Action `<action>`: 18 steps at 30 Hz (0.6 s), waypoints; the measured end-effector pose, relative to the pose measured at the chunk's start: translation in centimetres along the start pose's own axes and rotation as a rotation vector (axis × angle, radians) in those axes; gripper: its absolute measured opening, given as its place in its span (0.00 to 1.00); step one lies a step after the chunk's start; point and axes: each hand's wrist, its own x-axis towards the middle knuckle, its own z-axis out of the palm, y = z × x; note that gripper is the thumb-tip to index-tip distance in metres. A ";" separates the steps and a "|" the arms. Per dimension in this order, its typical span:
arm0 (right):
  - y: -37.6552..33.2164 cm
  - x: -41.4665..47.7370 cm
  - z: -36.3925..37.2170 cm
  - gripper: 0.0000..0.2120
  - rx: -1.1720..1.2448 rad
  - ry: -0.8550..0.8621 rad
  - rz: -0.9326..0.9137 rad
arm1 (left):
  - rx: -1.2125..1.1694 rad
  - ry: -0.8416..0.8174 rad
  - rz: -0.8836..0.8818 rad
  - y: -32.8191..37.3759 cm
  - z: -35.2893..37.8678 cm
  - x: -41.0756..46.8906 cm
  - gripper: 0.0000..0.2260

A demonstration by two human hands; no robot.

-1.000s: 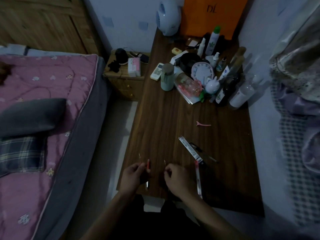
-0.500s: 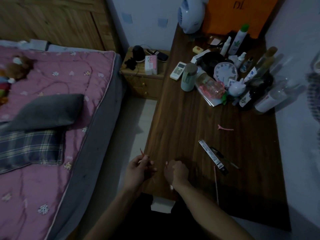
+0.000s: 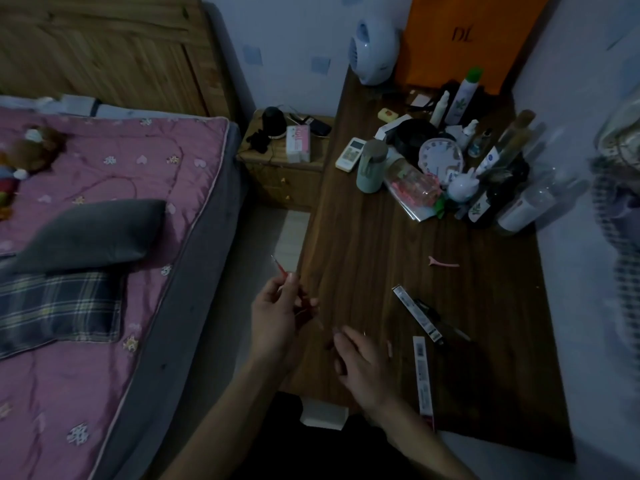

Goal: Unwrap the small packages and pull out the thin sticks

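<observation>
Lifting clear of the desk [image 3: 363, 258] since a moment ago, the left hand [image 3: 277, 320] pinches a thin red tool [image 3: 281, 268] past the desk's left edge, while the right hand [image 3: 360, 362], fingers now loosened and holding nothing visible, hovers beside a flat packet [image 3: 423, 372].

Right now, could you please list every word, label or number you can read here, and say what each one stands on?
"DL": on the orange bag standing against the wall at the far end of the table.
Print on the two long flat packages, the bottles, the clock face and the pink box: too small or blurred to read.
</observation>
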 end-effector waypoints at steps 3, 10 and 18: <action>-0.6 -1.2 -0.4 0.17 -0.110 -0.007 -0.166 | -0.036 -0.049 0.008 0.7 1.3 -1.3 0.08; -0.5 -2.4 -1.4 0.24 -0.220 0.034 -0.372 | -0.049 -0.132 0.062 1.3 3.2 -3.5 0.06; -1.6 -3.9 -2.0 0.22 -0.142 0.008 -0.386 | -0.068 -0.146 0.081 0.8 3.5 -4.4 0.11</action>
